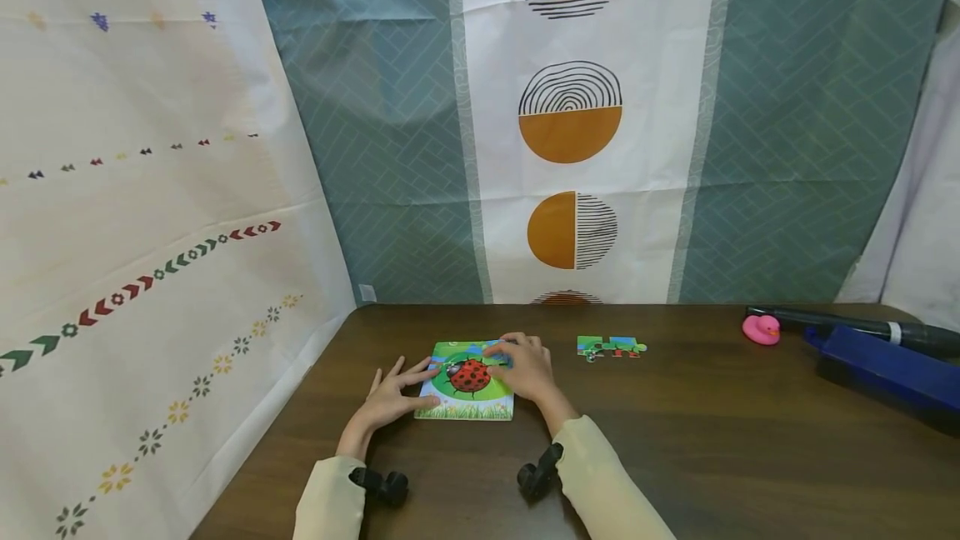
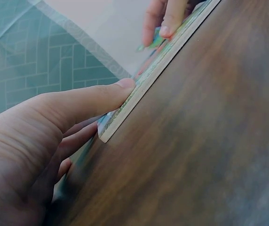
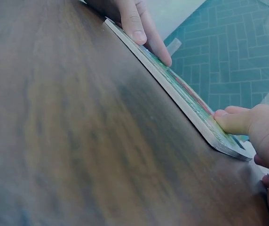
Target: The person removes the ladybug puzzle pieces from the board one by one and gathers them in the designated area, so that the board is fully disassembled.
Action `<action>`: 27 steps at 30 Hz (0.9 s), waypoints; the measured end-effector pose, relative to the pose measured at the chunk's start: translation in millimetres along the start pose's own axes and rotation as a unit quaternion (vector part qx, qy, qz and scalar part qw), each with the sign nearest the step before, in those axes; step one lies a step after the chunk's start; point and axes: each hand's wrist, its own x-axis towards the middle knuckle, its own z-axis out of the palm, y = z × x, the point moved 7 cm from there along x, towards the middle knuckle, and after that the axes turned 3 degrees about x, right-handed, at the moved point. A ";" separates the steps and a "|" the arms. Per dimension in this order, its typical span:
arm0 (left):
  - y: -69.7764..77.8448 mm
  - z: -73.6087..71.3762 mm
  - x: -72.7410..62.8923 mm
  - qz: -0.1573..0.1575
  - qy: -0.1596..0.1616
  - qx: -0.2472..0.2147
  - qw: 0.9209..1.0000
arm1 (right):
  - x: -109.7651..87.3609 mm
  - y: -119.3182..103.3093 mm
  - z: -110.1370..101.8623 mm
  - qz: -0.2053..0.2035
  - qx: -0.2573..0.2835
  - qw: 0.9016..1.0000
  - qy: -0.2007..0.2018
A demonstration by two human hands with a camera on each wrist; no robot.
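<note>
A ladybug jigsaw puzzle (image 1: 471, 390) in a thin square board lies flat on the table. My left hand (image 1: 390, 400) rests at the board's left side, its fingers spread and fairly straight, the thumb on the lower left corner. Over the upper right part, my right hand (image 1: 528, 369) bends its thumb and forefinger toward each other. In the left wrist view a small green puzzle piece (image 2: 157, 41) shows tilted at the right fingertips, which appear to pinch it. The right wrist view shows the right thumb (image 3: 231, 123) low over the board; the piece cannot be made out there.
Several loose puzzle pieces (image 1: 624, 347) lie together right of the board. Farther right stand a pink rubber duck (image 1: 761, 329), a long black rod-like thing (image 1: 847, 323) and a dark blue case (image 1: 892, 365). Patterned cloths (image 1: 405, 148) hang behind the brown table (image 1: 697, 457).
</note>
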 end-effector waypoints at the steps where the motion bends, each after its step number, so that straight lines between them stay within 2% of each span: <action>1: 0.4 -0.1 0.3 0.001 -0.001 0.000 1.000 | 0.4 0.8 -0.5 0.003 0.004 1.000 0.004; 13: 1.2 -1.0 1.8 0.007 -0.002 -0.001 1.000 | -0.7 -1.2 -13.1 0.017 0.095 0.993 0.061; 19: 1.4 -1.2 0.1 0.007 -0.004 -0.001 1.000 | -0.6 4.0 -14.4 0.032 0.162 0.982 0.094; 24: 1.1 -0.1 -0.5 0.005 -0.004 -0.004 1.000 | -2.7 7.0 -15.8 0.036 0.185 0.975 0.114; 27: 0.9 1.1 -0.5 0.004 -0.005 -0.005 1.000 | -4.5 7.2 -18.0 0.031 0.211 0.968 0.131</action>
